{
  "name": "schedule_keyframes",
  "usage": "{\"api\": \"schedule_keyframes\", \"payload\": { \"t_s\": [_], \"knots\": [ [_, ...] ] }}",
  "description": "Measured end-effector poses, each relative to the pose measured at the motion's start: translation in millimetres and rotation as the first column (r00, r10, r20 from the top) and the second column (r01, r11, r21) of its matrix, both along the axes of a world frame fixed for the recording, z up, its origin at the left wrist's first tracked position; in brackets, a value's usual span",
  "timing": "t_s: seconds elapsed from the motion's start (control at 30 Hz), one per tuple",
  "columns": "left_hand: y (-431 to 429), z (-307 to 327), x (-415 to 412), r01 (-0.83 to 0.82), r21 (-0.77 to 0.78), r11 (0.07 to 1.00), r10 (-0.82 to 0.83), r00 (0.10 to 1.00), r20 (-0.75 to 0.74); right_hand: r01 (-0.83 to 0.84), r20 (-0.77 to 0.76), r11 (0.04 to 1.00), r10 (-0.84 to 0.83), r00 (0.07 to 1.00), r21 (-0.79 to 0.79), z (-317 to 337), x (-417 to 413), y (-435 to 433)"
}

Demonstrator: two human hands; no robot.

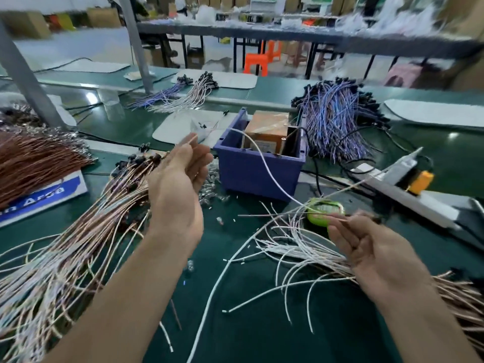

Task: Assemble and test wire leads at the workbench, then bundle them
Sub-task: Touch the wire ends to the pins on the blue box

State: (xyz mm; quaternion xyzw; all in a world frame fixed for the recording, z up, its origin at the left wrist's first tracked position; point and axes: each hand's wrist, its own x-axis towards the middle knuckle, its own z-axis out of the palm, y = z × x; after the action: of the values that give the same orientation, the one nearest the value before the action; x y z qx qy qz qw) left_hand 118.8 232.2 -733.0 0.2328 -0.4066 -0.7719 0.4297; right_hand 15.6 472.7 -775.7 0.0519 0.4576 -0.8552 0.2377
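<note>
Green matting (262, 336) covers the workbench where you sort wire leads. To your left sprawls the big heap of brown-and-white leads (78, 244), its dark-capped ends pointing away from you. A blue bin (256, 174) stands dead ahead, beyond both hands. A smaller fan of white leads (285, 247) lies just left of your right hand (372, 250), its strands running under that wrist toward the lower right and its cut ends splayed toward the middle. Your left hand (178, 184) is raised, palm toward you, fingers loosely curled; blur hides whether they nip a strand. Your right hand pinches one thin lead (337, 218), which lies nearly crosswise with its free end aimed left over a small green gadget (318, 218). The hands are well apart, so the likely next move is the left hand reaching across to that free end, though the right hand is the nearer to it.
</note>
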Motion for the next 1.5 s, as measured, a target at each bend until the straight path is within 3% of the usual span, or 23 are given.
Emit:
{"api": "schedule_keyframes", "payload": {
  "t_s": [0.07, 0.13, 0.17, 0.23, 0.3, 0.43, 0.57, 0.67, 0.87, 1.03, 1.13, 1.2, 1.27, 1.33, 1.43, 1.5],
  "knots": [
    [8.0, -12.3, -5.3, -0.126, -0.324, 0.938, 0.153, 0.986, 0.06, -0.055, 0.001, 0.998, 0.055, 0.998, 0.001, 0.1, 3.8, 1.2],
    [13.1, -30.3, -7.3, -0.15, -0.737, 0.659, 0.298, 0.952, 0.073, -0.09, 0.006, 0.996, 0.09, 0.996, 0.006, 0.8, 7.0, 3.2],
    [15.5, -38.4, -6.9, -0.129, -0.842, 0.524, 0.319, 0.946, 0.053, -0.099, 0.008, 0.995, 0.099, 0.995, 0.014, 1.1, 7.9, 4.6],
    [18.6, -51.3, -4.3, -0.128, -0.93, 0.343, 0.313, 0.95, -0.016, -0.102, 0.016, 0.995, 0.102, 0.995, 0.024, 1.9, 8.2, 6.7],
    [21.1, -57.4, -0.1, -0.099, -0.953, 0.286, 0.277, 0.961, -0.017, -0.097, 0.023, 0.995, 0.097, 0.995, 0.019, 3.3, 7.3, 8.3],
    [29.3, -57.1, 13.2, 0.155, -0.872, 0.464, 0.046, 0.979, 0.198, -0.043, 0.032, 0.999, 0.043, 0.999, -0.018, 2.7, 3.5, 10.2],
    [45.4, -59.1, 19.5, 0.322, -0.884, 0.34, -0.108, 0.947, 0.304, 0.01, 0.037, 1.0, -0.01, 0.999, -0.015, -1.4, 1.4, 10.5],
    [52.4, -58.6, 17.2, 0.384, -0.859, 0.339, -0.168, 0.923, 0.346, 0.028, 0.019, 1.0, -0.029, 0.999, 0.004, -4.8, 1.2, 8.6],
    [53.5, -51.0, 13.2, 0.444, -0.627, 0.64, -0.356, 0.894, 0.27, 0.012, -0.068, 0.996, -0.007, 0.998, 0.084, -3.1, 3.8, 10.0],
    [51.4, -48.8, 7.6, 0.407, -0.534, 0.741, -0.339, 0.913, 0.227, -0.07, -0.207, 0.992, 0.09, 0.974, 0.103, 0.1, 5.5, 17.8],
    [51.7, -50.7, 5.8, 0.383, -0.502, 0.776, -0.313, 0.924, 0.22, 0.132, -0.33, 0.987, -0.095, 0.939, 0.09, 0.5, -0.8, 25.0],
    [52.8, -51.7, 5.1, 0.374, -0.487, 0.789, -0.31, 0.927, 0.209, 0.414, -0.556, 0.881, -0.231, 0.798, 0.229, 4.8, -5.4, 30.8],
    [54.4, -52.6, 4.2, 0.384, -0.489, 0.783, -0.32, 0.923, 0.213, 0.547, -0.766, 0.784, -0.15, 0.625, 0.293, 17.6, -2.0, 30.5],
    [56.8, -54.8, 2.3, 0.407, -0.487, 0.773, -0.341, 0.913, 0.223, 0.455, -0.838, 0.804, 0.094, 0.537, 0.382, 32.9, 10.5, 18.0],
    [60.5, -55.5, -0.2, 0.395, -0.504, 0.768, -0.333, 0.919, 0.212, 0.081, -0.704, 0.796, 0.477, 0.525, 0.6, 43.1, 27.7, -18.2],
    [59.8, -55.6, -0.8, 0.366, -0.524, 0.769, -0.305, 0.931, 0.202, -0.109, -0.597, 0.749, 0.599, 0.534, 0.654, 40.1, 33.3, -42.1]
  ]
}}
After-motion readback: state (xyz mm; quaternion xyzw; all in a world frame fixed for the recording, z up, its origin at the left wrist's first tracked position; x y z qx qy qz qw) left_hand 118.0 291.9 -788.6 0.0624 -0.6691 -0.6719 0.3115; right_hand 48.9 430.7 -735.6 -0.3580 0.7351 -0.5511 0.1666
